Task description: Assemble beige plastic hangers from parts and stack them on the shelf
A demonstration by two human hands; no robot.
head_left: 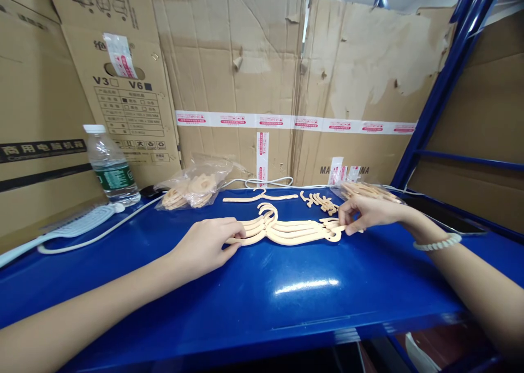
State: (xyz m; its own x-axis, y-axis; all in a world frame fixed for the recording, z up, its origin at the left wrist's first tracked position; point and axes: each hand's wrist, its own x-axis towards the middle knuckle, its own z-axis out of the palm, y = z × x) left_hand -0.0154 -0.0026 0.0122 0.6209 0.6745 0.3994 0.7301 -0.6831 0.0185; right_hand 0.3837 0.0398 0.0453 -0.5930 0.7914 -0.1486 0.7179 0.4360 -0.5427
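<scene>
A stack of small beige wooden hangers [286, 231] lies flat on the blue shelf [262, 291]. My left hand [207, 244] rests on the stack's left end, fingers curled over the tips. My right hand [366, 212] pinches the right end between thumb and fingers; a pale bead bracelet [436, 244] circles that wrist. One single hanger [262, 196] lies just behind the stack, with small loose beige pieces [321, 201] to its right.
A clear bag of beige parts [194, 187] sits at back left, another bag [368, 190] behind my right hand. A water bottle [110, 165], a white power strip [77, 226] with cable, cardboard boxes [229, 72] behind, and a blue upright [446, 78] at right.
</scene>
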